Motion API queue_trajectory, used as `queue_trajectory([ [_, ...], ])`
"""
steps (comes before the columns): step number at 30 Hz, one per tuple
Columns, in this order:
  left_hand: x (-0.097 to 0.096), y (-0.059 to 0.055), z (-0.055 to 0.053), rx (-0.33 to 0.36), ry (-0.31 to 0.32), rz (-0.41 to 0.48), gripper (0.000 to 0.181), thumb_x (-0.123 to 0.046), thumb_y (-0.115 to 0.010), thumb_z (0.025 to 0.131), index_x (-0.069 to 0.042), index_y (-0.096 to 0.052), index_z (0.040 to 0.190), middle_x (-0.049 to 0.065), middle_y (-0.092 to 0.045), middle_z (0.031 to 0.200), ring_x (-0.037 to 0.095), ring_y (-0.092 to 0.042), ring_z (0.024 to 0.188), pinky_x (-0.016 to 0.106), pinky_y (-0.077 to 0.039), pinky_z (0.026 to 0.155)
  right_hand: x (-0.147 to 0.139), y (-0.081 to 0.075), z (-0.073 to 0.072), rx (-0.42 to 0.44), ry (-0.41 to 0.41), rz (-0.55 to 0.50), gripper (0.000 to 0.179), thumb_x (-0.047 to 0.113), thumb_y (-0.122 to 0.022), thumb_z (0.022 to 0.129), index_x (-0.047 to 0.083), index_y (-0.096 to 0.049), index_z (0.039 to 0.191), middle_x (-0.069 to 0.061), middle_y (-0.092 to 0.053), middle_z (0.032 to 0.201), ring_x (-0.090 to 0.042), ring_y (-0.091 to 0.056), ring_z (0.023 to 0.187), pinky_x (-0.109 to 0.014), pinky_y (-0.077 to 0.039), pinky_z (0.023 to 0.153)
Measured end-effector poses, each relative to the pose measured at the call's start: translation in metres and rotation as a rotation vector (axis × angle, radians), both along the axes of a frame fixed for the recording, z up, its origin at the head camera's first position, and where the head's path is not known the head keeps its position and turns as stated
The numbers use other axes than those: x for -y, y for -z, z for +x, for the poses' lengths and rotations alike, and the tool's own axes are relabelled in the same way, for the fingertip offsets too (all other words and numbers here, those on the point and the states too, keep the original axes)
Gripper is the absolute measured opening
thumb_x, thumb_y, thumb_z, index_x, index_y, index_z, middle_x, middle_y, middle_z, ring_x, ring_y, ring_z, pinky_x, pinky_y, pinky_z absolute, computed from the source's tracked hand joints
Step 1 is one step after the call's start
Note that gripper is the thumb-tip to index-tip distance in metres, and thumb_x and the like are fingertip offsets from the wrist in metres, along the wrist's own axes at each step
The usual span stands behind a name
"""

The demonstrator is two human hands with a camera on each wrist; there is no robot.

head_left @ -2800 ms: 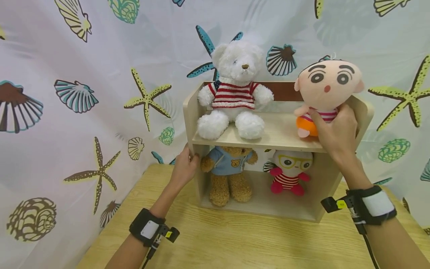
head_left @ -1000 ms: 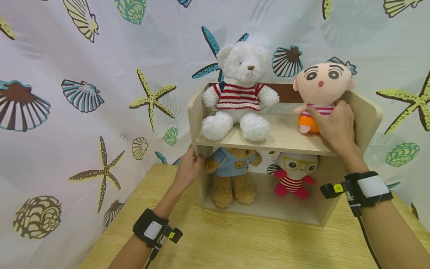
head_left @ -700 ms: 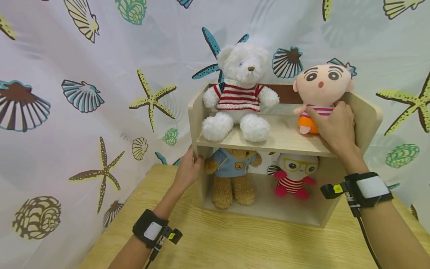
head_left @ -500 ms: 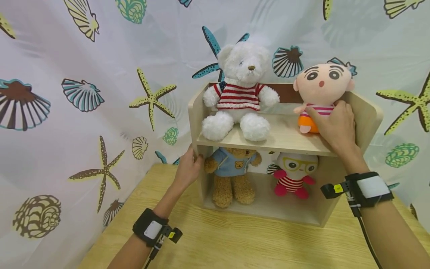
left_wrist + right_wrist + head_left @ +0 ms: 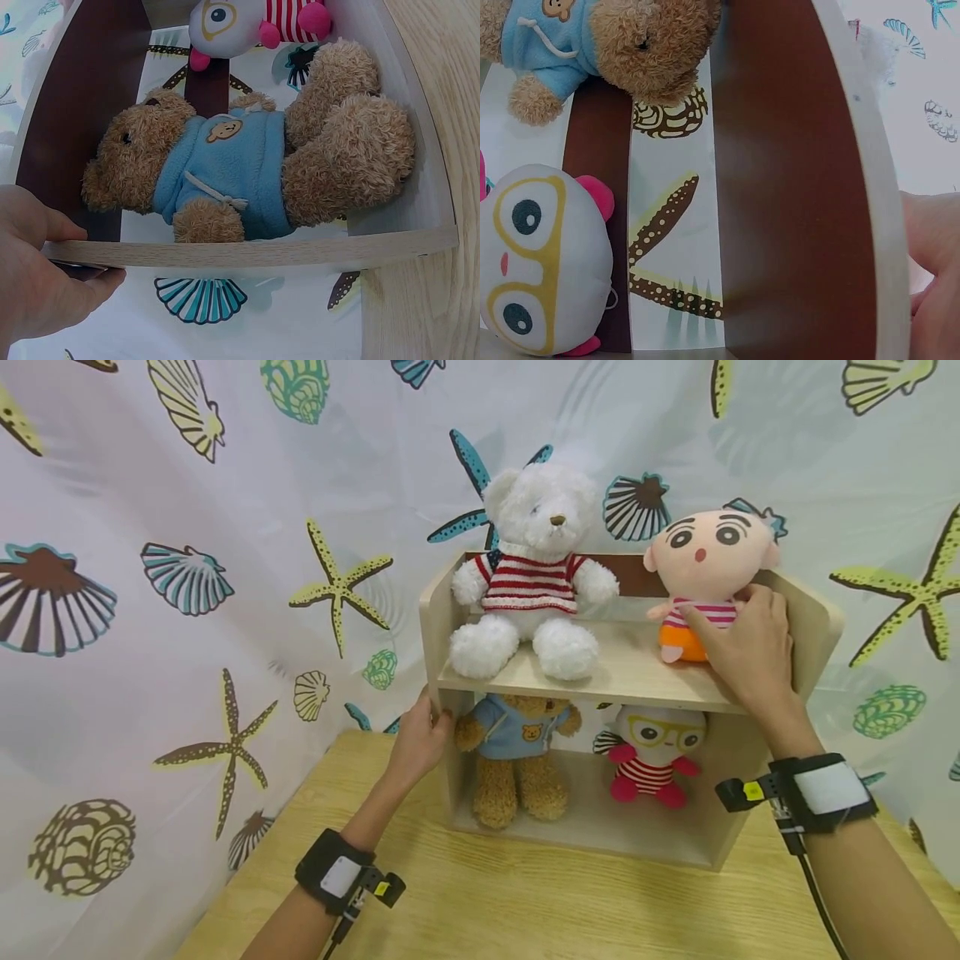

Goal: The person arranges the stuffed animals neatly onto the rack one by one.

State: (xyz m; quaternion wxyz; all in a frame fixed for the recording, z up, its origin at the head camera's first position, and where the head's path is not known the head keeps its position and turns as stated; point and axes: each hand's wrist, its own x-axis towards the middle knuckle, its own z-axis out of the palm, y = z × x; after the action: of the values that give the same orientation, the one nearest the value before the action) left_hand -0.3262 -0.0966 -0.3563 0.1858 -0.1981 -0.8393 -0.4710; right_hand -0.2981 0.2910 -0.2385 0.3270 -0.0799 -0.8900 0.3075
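On the upper board of a pale two-tier wooden shelf (image 5: pixel 600 852), my right hand (image 5: pixel 757 647) holds a plush doll (image 5: pixel 708 560) round its striped body, thumb in front. The doll has thick black brows and orange shorts; the hidden fingers lie behind it. My left hand (image 5: pixel 416 743) grips the front edge of the left side panel (image 5: pixel 247 253), with thumb and fingers on either side in the left wrist view. A white teddy bear (image 5: pixel 536 577) in a red-striped sweater sits left of the doll. In the right wrist view, only part of my right hand (image 5: pixel 934 262) shows.
Below, a brown teddy bear (image 5: pixel 517 760) in a blue hoodie stands at left, and a plush toy with yellow glasses (image 5: pixel 652 768) sits at right. The shelf stands on a wood-grain table (image 5: pixel 480 910), before a sea-patterned cloth (image 5: pixel 360 485).
Since the oldest frame, the doll in my right hand has moved back and left on the upper board. It has lately turned slightly further left. My left hand keeps its grip on the panel.
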Motion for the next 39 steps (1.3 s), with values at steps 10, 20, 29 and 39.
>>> queue_trajectory([
  [10, 0.000, 0.000, 0.001, 0.006, 0.001, 0.009, 0.051, -0.008, -0.050, 0.100, -0.001, -0.039, 0.149, 0.029, -0.059, 0.129, 0.043, -0.061, 0.113, 0.056, -0.052, 0.085, 0.000, 0.000, 0.017, -0.038, -0.024, 0.064, 0.077, 0.046, -0.055, 0.098, -0.014, -0.037, 0.142, -0.032, -0.035, 0.141, -0.045, -0.032, 0.126, -0.061, -0.032, 0.105],
  [20, -0.001, 0.000, 0.002, 0.003, -0.010, -0.014, 0.048, -0.008, -0.050, 0.099, 0.001, -0.041, 0.146, 0.029, -0.062, 0.123, 0.040, -0.066, 0.101, 0.051, -0.054, 0.077, 0.001, 0.004, 0.027, -0.058, 0.009, 0.041, 0.079, 0.040, -0.062, 0.096, -0.011, -0.029, 0.147, -0.034, -0.035, 0.142, -0.047, -0.034, 0.128, -0.060, -0.028, 0.109],
  [29, 0.000, 0.000, 0.000, 0.009, -0.021, -0.029, 0.048, -0.008, -0.050, 0.100, 0.002, -0.041, 0.146, 0.030, -0.061, 0.125, 0.043, -0.064, 0.107, 0.054, -0.053, 0.081, 0.008, 0.008, 0.036, -0.134, -0.032, 0.029, 0.070, 0.035, -0.061, 0.096, -0.010, -0.036, 0.144, -0.033, -0.043, 0.137, -0.046, -0.041, 0.118, -0.059, -0.035, 0.099],
  [39, -0.001, 0.000, 0.000, 0.005, -0.028, -0.032, 0.044, -0.008, -0.050, 0.100, 0.002, -0.044, 0.142, 0.030, -0.061, 0.126, 0.044, -0.061, 0.112, 0.056, -0.051, 0.085, 0.014, 0.013, 0.050, -0.174, -0.071, 0.046, 0.065, 0.033, -0.063, 0.096, -0.008, -0.044, 0.142, -0.029, -0.046, 0.136, -0.044, -0.043, 0.120, -0.060, -0.036, 0.103],
])
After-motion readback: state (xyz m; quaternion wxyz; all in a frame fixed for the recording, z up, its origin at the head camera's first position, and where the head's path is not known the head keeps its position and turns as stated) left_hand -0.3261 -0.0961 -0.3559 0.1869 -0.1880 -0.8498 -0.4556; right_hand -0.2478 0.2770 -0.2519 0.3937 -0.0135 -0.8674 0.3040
